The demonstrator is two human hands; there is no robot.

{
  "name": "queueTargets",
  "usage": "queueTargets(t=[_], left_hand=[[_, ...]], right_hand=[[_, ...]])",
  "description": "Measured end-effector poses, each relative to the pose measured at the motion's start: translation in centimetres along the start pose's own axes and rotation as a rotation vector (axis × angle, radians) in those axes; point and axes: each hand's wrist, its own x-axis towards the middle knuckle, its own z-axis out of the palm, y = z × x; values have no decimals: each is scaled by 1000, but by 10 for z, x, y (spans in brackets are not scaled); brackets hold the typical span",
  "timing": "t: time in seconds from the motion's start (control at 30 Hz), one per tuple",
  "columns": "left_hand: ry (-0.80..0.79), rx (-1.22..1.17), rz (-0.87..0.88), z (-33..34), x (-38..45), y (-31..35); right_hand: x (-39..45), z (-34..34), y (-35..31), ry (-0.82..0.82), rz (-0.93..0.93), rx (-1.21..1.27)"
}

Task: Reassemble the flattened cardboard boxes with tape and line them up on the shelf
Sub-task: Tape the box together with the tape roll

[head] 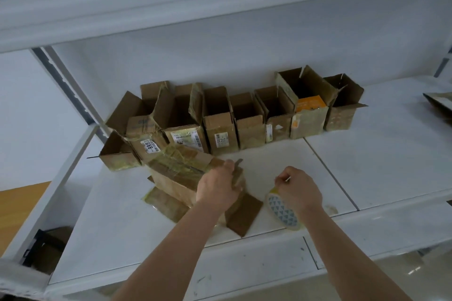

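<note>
A worn cardboard box (176,178) lies on its side on the white shelf (281,168), with flaps spread toward me. My left hand (217,187) grips the box's flaps at its right end. My right hand (298,188) holds a roll of clear tape (282,210) with a blue triangle pattern on its core, to the right of the box, and pinches something small and pale at the fingertips. Behind them, several open-topped cardboard boxes (232,120) stand in a row along the shelf's back wall.
A grey metal upright (66,88) bounds the shelf on the left. More cardboard (440,102) shows at the far right edge. An upper shelf (171,7) hangs overhead. Dark boxes (46,249) sit on a lower level at the left.
</note>
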Motion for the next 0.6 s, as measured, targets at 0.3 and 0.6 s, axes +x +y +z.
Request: queueTargets(t=[0.3, 0.6], left_hand=[[-175, 176, 353, -60, -83, -101], [-133, -373, 41, -58, -112, -151]], right_hand=[[-25, 12, -70, -147, -197, 210], [-70, 15, -141, -380, -338, 342]])
